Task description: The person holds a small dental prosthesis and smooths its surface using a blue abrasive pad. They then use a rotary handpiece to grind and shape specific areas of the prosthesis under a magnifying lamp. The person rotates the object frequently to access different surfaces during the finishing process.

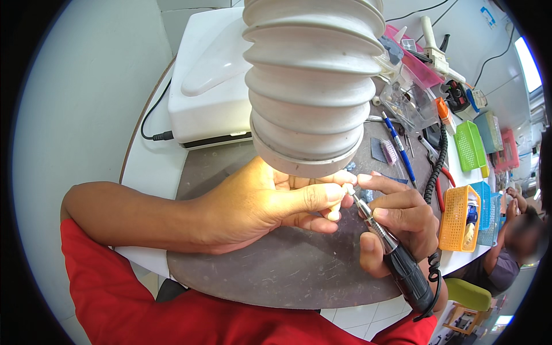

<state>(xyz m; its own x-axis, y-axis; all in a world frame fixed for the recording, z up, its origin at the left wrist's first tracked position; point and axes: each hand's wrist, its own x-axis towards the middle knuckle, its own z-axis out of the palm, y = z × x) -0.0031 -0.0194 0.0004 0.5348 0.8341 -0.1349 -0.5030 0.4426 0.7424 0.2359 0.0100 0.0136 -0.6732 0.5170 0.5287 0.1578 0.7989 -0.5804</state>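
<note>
Between the thumb and fingers of my left hand (270,195) is a small white tooth-shaped piece (348,188). A cream-coloured bit (333,215) shows below the thumb; whether it belongs to the same piece I cannot tell. My right hand (405,221) grips a rotary handpiece (397,253) with a metal front and black body, tilted up to the left. Its tip meets or nearly meets the white piece. Right above both hands hangs the wide mouth of a white ribbed suction hose (310,86), which hides part of the left fingers.
A white box-shaped machine (213,75) with a black cable stands at the far left. On the grey work surface (276,270) at right lie a blue pen (399,146), a brush (388,152) and red-handled pliers (441,184). Beyond are orange (459,218) and green baskets (470,145). Another person (512,247) sits far right.
</note>
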